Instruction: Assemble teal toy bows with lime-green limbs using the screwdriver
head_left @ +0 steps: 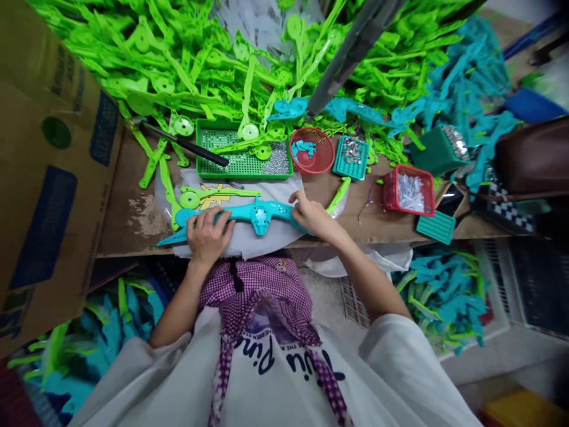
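A long blue plastic piece (pixel 261 218) with a raised centre lies across a white bag (pixel 231 240) at the table's front edge. My left hand (pixel 208 234) rests on its left part, fingers bent over it. On its right end is my right hand (pixel 311 214), with the fingers curled; what they pinch, if anything, is too small to tell. A green arm piece with a round end (pixel 190 199) lies just behind the blue piece. Another green piece (pixel 339 194) sticks out to the right, beyond my right hand.
A green tray (pixel 200 155) holds small metal parts; a screwdriver-like tool (pixel 191 147) overhangs it. Behind are heaped green parts (pixel 146 41). Red baskets (pixel 331 155) stand right of the tray. A cardboard box (pixel 53 178) rises at left, a grey pole (pixel 347 59) slants overhead.
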